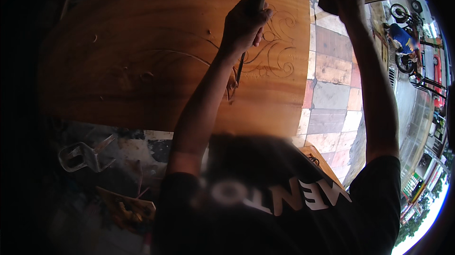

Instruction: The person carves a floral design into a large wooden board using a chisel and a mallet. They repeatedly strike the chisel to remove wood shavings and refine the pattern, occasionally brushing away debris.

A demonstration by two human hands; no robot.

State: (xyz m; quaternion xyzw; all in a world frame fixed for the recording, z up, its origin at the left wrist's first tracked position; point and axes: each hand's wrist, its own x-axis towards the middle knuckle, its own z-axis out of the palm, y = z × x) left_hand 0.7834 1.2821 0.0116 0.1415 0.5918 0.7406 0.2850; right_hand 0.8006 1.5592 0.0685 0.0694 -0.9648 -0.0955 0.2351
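Note:
A wide brown wooden board (128, 80) lies in front of me, with scroll and leaf lines (279, 68) cut into its right part. My left hand (244, 26) is closed around the handle of a carving chisel (241, 68). The butt of the handle sticks out above the fist, and the thin blade slants down to the carved stem on the board. Off the board's right edge, my right hand (350, 1) is raised and closed on a dark, blocky mallet (329, 0). Shadow and the picture's edge hide part of that hand and mallet.
Wood shavings (95, 38) dot the board. Patchwork tiles (332, 96) cover the floor at right, with a wooden piece (317, 160) nearby. A metal-looking frame (85, 155) and a box of tools (128, 207) are at lower left. Outside, a person (403, 39) is beside motorcycles.

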